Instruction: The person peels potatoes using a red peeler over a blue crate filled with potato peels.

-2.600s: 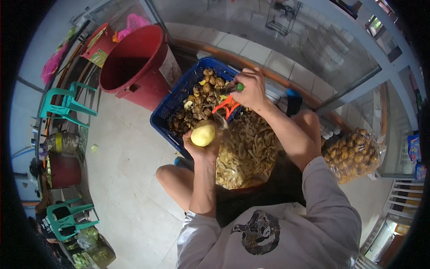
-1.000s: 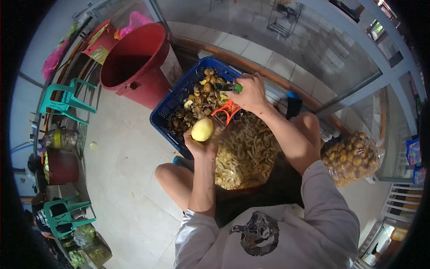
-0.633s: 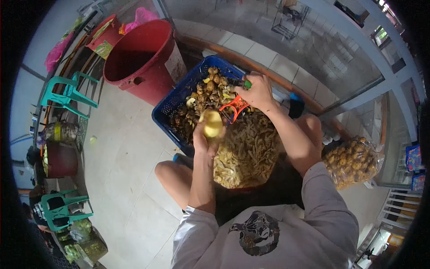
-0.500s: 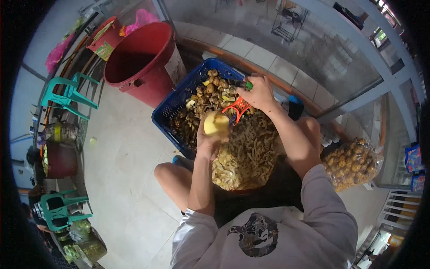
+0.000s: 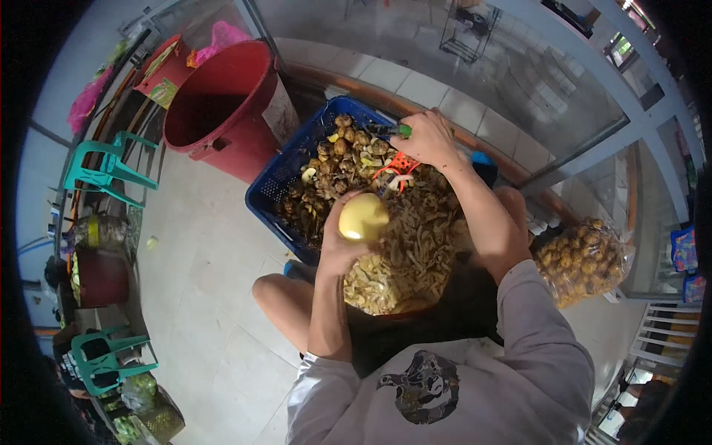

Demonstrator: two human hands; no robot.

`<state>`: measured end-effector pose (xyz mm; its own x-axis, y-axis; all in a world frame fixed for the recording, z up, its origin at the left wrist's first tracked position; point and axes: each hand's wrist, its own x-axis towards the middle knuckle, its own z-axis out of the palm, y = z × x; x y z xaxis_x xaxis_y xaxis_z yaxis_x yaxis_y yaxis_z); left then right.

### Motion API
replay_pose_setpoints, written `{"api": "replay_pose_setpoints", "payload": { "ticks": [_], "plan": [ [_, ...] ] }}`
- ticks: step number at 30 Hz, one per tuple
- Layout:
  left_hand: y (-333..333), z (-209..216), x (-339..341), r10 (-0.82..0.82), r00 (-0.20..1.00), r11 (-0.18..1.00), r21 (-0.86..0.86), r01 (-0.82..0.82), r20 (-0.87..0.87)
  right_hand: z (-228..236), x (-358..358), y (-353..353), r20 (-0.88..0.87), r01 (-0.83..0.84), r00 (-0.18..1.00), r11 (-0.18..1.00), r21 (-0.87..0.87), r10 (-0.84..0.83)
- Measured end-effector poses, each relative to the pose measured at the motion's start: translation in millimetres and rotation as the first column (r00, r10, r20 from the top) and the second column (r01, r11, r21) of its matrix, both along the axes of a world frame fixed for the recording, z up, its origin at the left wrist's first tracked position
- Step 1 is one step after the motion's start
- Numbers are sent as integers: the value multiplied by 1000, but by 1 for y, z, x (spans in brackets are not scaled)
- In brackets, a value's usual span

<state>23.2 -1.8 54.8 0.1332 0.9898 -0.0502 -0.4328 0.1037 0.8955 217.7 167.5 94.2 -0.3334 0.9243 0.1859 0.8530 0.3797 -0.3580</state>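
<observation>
My left hand (image 5: 335, 248) is wrapped round a pale yellow peeled potato (image 5: 362, 217), its smooth face turned up. To the right and a little farther off, my right hand (image 5: 429, 141) is closed on an orange peeler (image 5: 400, 165), with a pale strip at its head. A dark tool with a green end (image 5: 391, 131) juts out to the left from the same hand. Both hands are over a blue crate (image 5: 268, 202) holding brown potatoes (image 5: 343, 144) and loose peelings. Between my legs lies a heap of brownish peel strips (image 5: 419, 252), with pale yellow pieces (image 5: 371, 285) on its near left.
A large red bin (image 5: 222, 133) stands beyond the crate's left corner. A clear bag of brown potatoes (image 5: 586, 259) sits by my right side. Green plastic chairs (image 5: 111, 169) are at the left. A glass partition (image 5: 556, 89) runs along the far right.
The peeler has drawn away from the potato, its head now lower over the peelings. My left hand has turned the potato so more of its smooth surface shows. The whole view has shifted slightly.
</observation>
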Motion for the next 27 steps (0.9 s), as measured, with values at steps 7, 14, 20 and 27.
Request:
{"api": "replay_pose_setpoints", "payload": {
  "ticks": [7,14,20,27],
  "plan": [
    [0,-15,-16,29,924,996,-89,6,381,6,-26,-24,-254,-224,944,974,-22,211],
    [-1,-24,7,47,822,988,-145,44,568,-5,-6,1,-356,-12,934,993,-117,-30],
    [-4,-15,11,205,718,920,-382,92,666,10,-15,-25,-268,-292,897,927,238,351],
    [-3,-30,1,5,836,966,-220,138,549,12,-22,-26,-263,-322,895,930,179,360]
  ]
}}
